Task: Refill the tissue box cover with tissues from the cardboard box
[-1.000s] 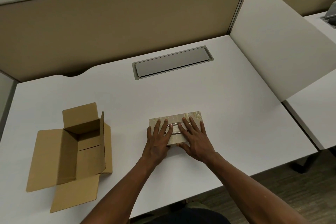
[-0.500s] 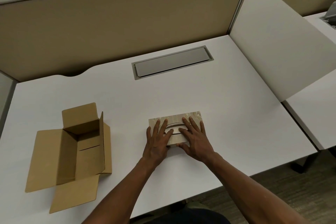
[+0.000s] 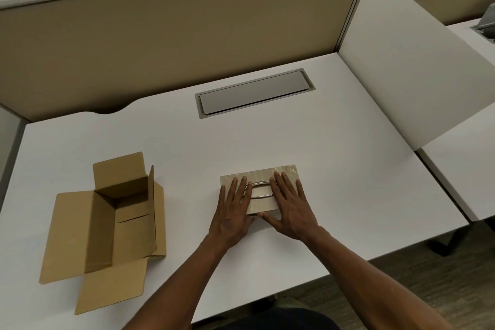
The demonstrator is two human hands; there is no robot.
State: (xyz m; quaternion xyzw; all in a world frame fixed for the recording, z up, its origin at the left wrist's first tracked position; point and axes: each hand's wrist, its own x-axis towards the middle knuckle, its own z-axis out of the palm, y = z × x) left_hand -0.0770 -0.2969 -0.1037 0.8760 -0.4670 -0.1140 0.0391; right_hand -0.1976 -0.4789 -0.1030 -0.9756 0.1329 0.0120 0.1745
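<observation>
A beige patterned tissue box cover point(image 3: 261, 173) with a metal-rimmed oval slot lies flat on the white desk point(image 3: 334, 169), right of centre. Both palms rest flat on top of it, fingers spread. My left hand point(image 3: 234, 210) covers its left part, my right hand point(image 3: 290, 207) its right part, and the thumbs nearly meet at its near edge. An open brown cardboard box point(image 3: 107, 220) sits to the left with its flaps folded out. I see no tissues inside the box or in the slot.
A grey cable hatch point(image 3: 254, 92) is set into the desk behind the cover. A tan partition wall point(image 3: 174, 43) closes the back, and a white divider panel point(image 3: 417, 61) stands at the right. Another desk point(image 3: 466, 169) adjoins at the right.
Both hands stay flat on the cover with only slight finger shifts. The cover and the cardboard box have not moved.
</observation>
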